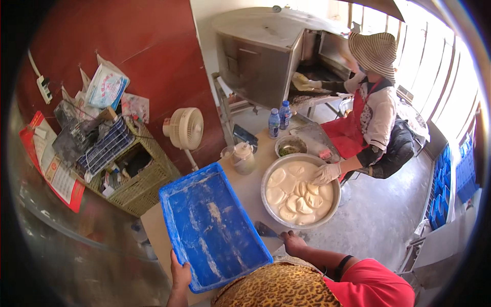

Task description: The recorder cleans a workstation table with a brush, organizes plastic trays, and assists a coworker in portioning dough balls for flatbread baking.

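A blue plastic tray (213,226), streaked with pale dried residue, leans over the table before me with no items in it. My left hand (181,270) grips its near left rim, thumb on the inner side. Right of the tray, my right hand (293,242) is closed around the end of a flat-bladed tool, seemingly a scraper (264,229). The blade reaches toward the tray's right edge, above the tabletop. Just beyond that hand stands a large round metal basin (268,217), holding several pale dough pieces (299,203) in cloudy liquid.
A co-worker (374,111) dips one gloved hand into the basin; the other reaches into a metal oven (253,65). A bowl (290,146), two bottles (274,123), a jar (243,158) and a metal tray (315,138) stand beyond. At left are a fan (186,128) and wicker cabinet (132,188).
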`<move>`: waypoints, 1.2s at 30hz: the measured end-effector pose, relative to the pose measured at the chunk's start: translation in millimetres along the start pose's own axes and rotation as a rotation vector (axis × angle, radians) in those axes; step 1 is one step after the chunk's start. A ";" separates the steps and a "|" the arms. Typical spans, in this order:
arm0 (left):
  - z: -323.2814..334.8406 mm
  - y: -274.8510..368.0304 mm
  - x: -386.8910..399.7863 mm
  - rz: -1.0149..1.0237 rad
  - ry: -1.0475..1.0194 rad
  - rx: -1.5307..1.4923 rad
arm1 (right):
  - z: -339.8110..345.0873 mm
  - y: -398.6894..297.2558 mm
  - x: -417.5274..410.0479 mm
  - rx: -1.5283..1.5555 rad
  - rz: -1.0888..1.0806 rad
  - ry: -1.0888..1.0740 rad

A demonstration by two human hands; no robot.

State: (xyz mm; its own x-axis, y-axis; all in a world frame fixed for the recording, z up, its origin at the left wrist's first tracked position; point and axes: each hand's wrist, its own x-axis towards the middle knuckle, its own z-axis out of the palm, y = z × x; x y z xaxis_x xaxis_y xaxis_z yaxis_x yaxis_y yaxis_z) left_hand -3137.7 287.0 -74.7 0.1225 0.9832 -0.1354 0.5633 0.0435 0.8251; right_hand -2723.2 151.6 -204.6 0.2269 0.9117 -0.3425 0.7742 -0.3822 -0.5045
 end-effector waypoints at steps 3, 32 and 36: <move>14.2 -0.4 9.5 0.032 0.057 -0.047 | 25.4 44.8 -7.9 -0.019 0.002 -0.041; 29.9 8.1 7.3 -0.029 0.146 -0.207 | -21.1 27.5 -4.9 -0.017 -0.043 0.048; 31.3 9.8 7.1 -0.051 0.095 -0.291 | -5.3 48.5 7.7 0.045 0.005 -0.046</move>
State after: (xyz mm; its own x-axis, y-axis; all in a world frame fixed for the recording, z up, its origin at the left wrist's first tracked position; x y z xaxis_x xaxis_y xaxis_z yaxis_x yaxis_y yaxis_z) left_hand -3105.7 288.9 -84.8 0.0150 0.9900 -0.1404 0.3075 0.1290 0.9428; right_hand -2680.7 140.9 -227.5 0.2023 0.9023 -0.3806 0.7459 -0.3938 -0.5372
